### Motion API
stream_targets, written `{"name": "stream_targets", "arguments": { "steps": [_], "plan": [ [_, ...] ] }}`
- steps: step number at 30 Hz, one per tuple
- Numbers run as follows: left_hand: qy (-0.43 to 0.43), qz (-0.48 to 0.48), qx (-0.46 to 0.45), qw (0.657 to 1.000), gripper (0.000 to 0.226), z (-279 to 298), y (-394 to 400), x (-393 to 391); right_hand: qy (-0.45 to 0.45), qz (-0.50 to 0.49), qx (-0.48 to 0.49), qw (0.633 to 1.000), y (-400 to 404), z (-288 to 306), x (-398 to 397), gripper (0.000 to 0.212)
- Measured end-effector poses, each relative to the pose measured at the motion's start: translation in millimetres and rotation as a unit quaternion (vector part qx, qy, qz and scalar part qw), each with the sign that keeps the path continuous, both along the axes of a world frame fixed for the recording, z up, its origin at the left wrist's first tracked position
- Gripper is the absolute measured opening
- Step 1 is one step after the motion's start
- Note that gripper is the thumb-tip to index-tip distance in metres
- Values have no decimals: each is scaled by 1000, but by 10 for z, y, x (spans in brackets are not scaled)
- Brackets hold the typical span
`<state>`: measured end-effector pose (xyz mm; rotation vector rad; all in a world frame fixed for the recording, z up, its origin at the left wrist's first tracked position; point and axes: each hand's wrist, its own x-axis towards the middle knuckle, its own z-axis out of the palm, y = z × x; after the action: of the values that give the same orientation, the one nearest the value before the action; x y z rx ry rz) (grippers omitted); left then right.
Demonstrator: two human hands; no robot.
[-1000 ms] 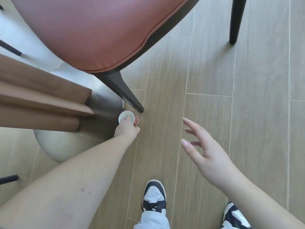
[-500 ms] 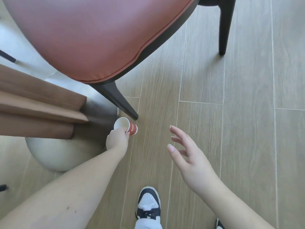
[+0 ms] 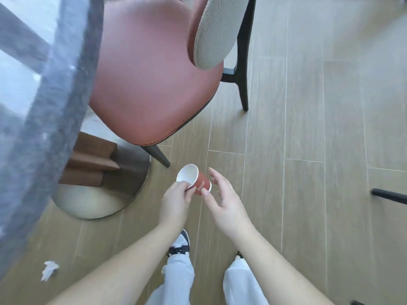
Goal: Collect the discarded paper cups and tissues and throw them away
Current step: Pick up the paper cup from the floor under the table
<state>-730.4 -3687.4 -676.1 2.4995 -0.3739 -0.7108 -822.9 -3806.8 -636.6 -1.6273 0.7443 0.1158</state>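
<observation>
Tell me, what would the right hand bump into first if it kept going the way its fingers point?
Probably the paper cup that the left hand holds; the right hand is already beside its base.

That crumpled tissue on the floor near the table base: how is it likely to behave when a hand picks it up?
The tissue lies in a loose, crumpled wad, so it probably weighs almost nothing and squashes under any pinch. It looks floppy, so it would likely droop or partly unfold when lifted. On the smooth floor it may skid from a nudge rather than roll.

Wood-plank floor [image 3: 308,172], red-cushioned chair [image 3: 149,84], round metal table base [image 3: 99,203], daylight
</observation>
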Motion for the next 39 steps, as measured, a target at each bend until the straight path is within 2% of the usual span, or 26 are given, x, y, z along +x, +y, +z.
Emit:
{"name": "stream_targets", "arguments": {
  "steps": [9, 14, 16, 18, 22, 27, 32, 36, 39],
  "plan": [
    [-38, -39, -71, 996, 13, 1576, -62, -208, 40, 49, -93, 994, -320, 1344, -320, 62],
    [-79, -69, -148, 983, 19, 2579, -46, -383, 3, 122, -184, 975, -378, 2159, -393, 67],
    [-93, -82, -176, 977, 22, 2973, -8, -432, -14, 116, -165, 979, -353, 2494, -437, 69],
    [-115, -95, -216, 965, 20, 3304, 26, -440, -45, 96, -105, 989, -318, 2798, -491, 72],
    [-140, -110, -283, 942, 13, 3858, 42, -416, -94, 77, -71, 990, -322, 3291, -491, 64],
    [-88, 7, -409, 908, 51, 4493, -54, -469, -152, 68, -80, 983, -338, 3889, -334, 56],
    [-35, 95, -446, 889, 71, 4829, -116, -420, -184, 103, -75, 975, -331, 4256, -148, 43],
    [0, 116, -441, 890, 76, 4957, -119, -277, -200, 131, -77, 968, -278, 4412, 23, 50],
    [-5, 134, -384, 913, 62, 5031, -55, -142, -202, 166, -85, 961, -188, 4496, 206, 47]
  ]
}}
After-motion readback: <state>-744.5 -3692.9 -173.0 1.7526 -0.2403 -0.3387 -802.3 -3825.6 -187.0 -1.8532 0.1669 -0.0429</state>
